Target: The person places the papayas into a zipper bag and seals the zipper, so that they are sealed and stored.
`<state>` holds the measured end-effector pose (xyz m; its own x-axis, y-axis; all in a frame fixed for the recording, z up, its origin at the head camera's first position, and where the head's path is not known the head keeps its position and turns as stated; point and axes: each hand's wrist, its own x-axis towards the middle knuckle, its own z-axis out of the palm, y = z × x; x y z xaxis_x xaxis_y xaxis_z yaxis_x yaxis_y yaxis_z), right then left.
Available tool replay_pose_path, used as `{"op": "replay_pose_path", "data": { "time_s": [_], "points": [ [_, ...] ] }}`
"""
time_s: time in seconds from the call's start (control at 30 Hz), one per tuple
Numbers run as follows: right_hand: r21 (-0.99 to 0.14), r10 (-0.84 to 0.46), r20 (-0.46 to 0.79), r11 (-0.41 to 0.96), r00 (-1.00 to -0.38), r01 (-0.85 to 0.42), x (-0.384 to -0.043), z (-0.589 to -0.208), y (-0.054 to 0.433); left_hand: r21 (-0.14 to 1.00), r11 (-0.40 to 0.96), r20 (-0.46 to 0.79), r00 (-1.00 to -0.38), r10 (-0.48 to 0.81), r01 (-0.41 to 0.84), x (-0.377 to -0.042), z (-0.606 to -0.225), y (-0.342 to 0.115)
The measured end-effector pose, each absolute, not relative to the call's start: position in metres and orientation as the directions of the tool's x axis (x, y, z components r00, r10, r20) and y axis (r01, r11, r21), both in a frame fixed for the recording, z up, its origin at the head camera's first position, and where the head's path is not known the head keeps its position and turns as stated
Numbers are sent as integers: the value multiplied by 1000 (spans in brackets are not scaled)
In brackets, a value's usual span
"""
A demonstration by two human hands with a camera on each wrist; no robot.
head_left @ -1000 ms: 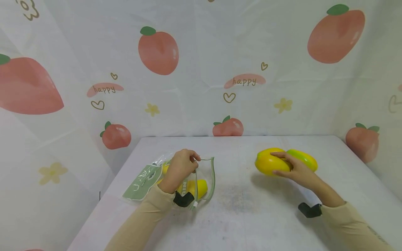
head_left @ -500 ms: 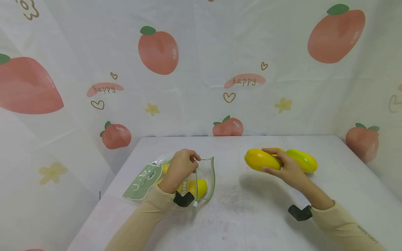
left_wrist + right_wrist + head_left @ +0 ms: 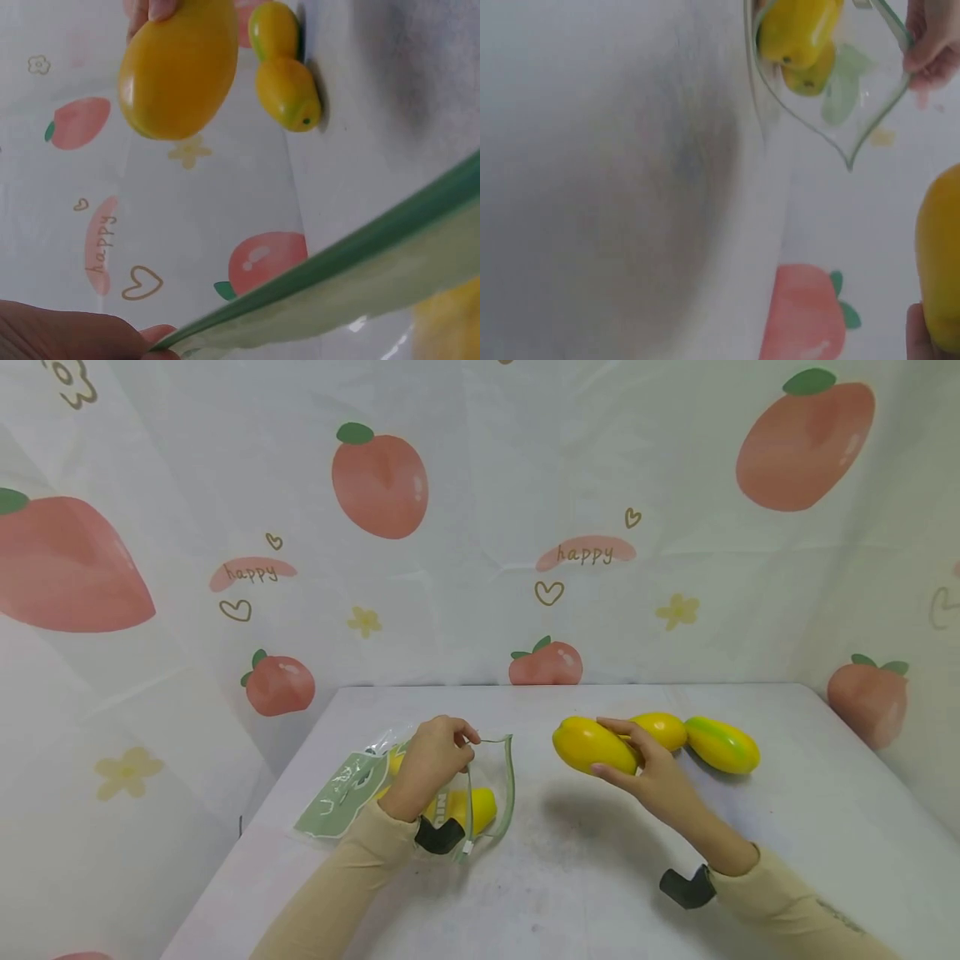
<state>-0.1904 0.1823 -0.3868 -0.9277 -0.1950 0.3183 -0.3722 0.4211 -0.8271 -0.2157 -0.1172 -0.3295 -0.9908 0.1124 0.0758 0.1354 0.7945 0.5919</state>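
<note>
the left hand (image 3: 435, 764) pinches a clear bag (image 3: 341, 800) by its green rim (image 3: 511, 789); the right hand (image 3: 667, 785) grips a yellow fruit (image 3: 588, 745).

from the head view, i see that fruit held above the table (image 3: 555, 902), right of centre, with two loose fruits (image 3: 723, 746) farther right and more fruit (image 3: 482, 810) inside the bag, centre left; the left wrist view puts the pinching thumb at lower left, the gripped fruit at upper left; the right wrist view has the bag's mouth spread at upper right, the gripped fruit at the right edge.

Bag (image 3: 341, 797) on table (image 3: 577, 893), left, fruit (image 3: 483, 807) inside; loose fruits (image 3: 723, 745) right.
</note>
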Motion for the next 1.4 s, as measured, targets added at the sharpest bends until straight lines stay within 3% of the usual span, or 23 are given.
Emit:
{"op": "replay_pose_path", "data": {
  "time_s": [0.57, 0.93, 1.4],
  "points": [
    [-821, -301, 292, 407, -908, -399, -185, -404, 138, 596, 794, 61, -993, 102, 118, -214, -326, -115],
    [-785, -445, 297, 389, -845, -482, -184, -416, 113, 591, 796, 75, -991, 110, 133, -215, -329, -115],
    [-798, -504, 212, 405, -837, -446, -190, -420, 87, 589, 793, 85, -987, 135, 159, -215, -328, -114]
  ]
}}
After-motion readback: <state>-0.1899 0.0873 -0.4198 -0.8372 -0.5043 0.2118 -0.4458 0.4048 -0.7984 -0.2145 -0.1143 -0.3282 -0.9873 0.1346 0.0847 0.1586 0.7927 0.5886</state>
